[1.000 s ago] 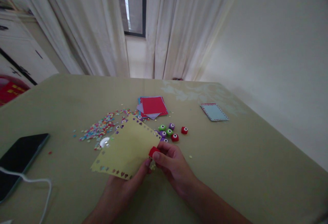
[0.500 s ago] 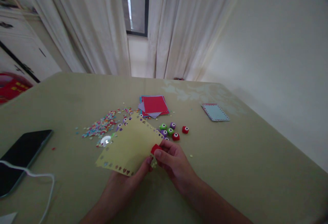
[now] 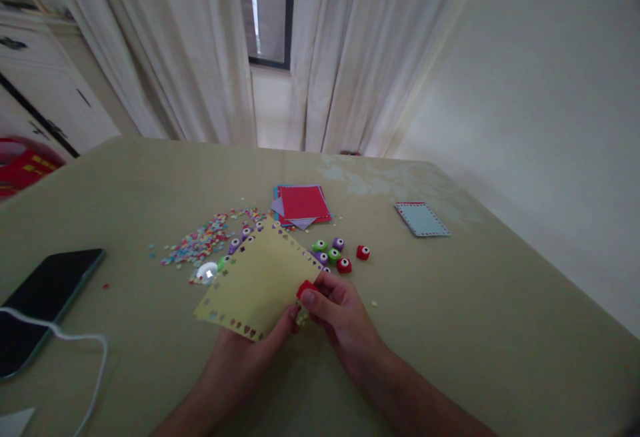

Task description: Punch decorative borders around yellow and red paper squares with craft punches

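A square sheet of yellow paper (image 3: 265,277) is held at its near edge by my left hand (image 3: 245,357), thumb on top and fingers hidden beneath. Small shapes such as hearts and stars are cut along its borders. My right hand (image 3: 345,317) is closed around a small red craft punch (image 3: 306,288) at the paper's right edge. Little yellow cut-outs (image 3: 302,317) lie on the table under the punch, between my hands. Just beyond the paper sit several punches with eye-like tops, among them a green punch (image 3: 334,255) and a red punch (image 3: 344,265).
Colourful confetti (image 3: 200,243) is heaped left of the paper, beside a shiny round piece (image 3: 206,273). Behind stands a stack of coloured paper squares (image 3: 305,203). A pale blue punched stack (image 3: 423,218) lies right. A phone (image 3: 50,303) and white cable (image 3: 75,337) lie left.
The whole view has shifted slightly. The yellow paper's left corner has moved a little to the right; both hands keep nearly the same grip.
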### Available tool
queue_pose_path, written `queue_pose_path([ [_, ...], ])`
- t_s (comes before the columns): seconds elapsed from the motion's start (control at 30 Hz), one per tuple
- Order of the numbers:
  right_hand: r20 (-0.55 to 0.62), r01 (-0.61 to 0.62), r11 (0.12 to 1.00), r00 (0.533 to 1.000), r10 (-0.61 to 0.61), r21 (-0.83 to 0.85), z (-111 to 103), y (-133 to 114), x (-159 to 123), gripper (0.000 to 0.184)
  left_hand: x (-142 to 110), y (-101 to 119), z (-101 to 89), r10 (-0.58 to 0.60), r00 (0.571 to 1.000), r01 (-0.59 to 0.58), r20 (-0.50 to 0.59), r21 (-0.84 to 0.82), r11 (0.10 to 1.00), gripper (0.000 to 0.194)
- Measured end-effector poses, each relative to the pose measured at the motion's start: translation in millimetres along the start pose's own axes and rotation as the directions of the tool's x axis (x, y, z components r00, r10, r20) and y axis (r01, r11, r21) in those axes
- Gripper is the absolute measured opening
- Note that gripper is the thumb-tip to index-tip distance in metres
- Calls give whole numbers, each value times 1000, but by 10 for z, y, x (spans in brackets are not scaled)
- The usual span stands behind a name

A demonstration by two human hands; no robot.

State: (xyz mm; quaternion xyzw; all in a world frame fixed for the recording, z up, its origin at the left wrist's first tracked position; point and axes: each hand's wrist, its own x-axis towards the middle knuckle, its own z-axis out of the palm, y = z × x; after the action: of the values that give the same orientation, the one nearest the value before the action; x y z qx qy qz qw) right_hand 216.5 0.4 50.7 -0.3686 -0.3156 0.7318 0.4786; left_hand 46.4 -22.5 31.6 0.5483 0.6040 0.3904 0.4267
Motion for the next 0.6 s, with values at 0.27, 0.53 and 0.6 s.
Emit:
queue_pose_path([
  [0.27, -16, -10, 1000, 1000, 9, -17, 4, -22, -7, 36, -6, -24, 22, 7, 1000, -7, -22, -3, 1000, 35],
  [0.53, -26, -7, 999, 1000, 6, -38, 4, -33, -16, 34, -1, -59, 20, 32, 998, -30, -45, 45, 999, 33],
  [0.6, -31, -7, 999, 1000, 6, -40, 4, -33, -14, 33, -7, -20, 25, 43, 998, -41, -55, 36, 998, 30],
])
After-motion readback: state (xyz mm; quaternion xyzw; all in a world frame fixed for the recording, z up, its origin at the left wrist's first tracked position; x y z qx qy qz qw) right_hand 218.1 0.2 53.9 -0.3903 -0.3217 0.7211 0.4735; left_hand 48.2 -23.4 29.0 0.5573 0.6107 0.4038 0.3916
